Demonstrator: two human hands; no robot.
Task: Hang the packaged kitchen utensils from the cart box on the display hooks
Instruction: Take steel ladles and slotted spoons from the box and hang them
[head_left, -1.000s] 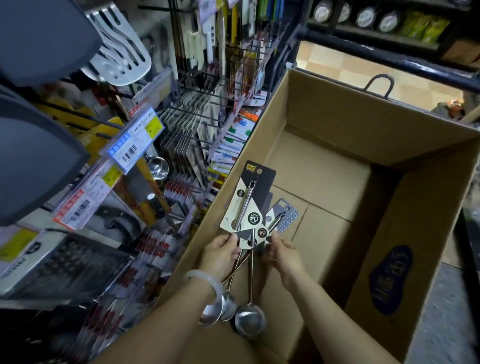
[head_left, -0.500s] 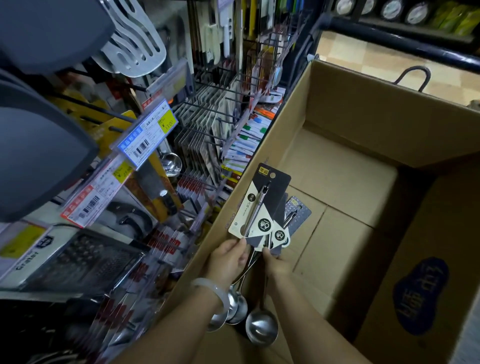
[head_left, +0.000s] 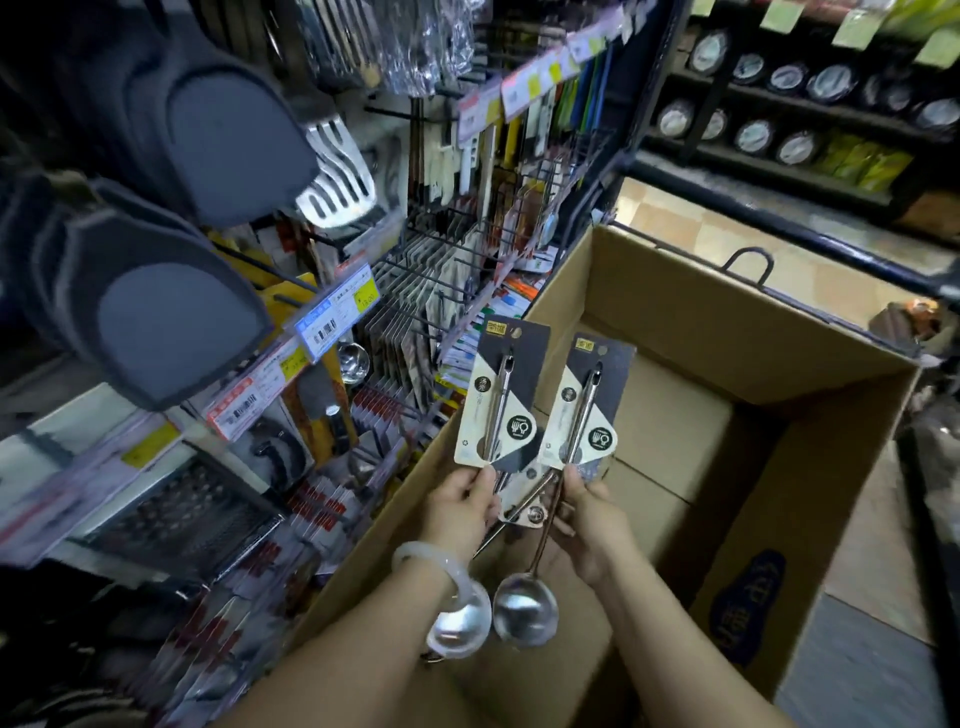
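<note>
**Two carded ladles up out of the box, hooks off to the left**

Each hand has a packaged ladle by the bottom edge of its card. The left hand (head_left: 464, 501) pinches the left ladle pack (head_left: 501, 395), and the right hand (head_left: 589, 514) pinches the right ladle pack (head_left: 587, 402), fingers curled onto the card in both cases. There looks to be another card or two bunched between the hands, can't tell how many.

Both packs stand nearly upright above the grip, long axis running up and away, hang holes at the top, bowls (head_left: 524, 608) dangling below the wrists. They sit over the left wall of the cart box (head_left: 675, 291).

The display hooks (head_left: 415, 291) are up and left of the cards, so the left hand is nearer. My guess is the left pack goes first. Room is tight: price tags (head_left: 332, 322) and the hanging spatulas (head_left: 337, 176) crowd that side.
</note>
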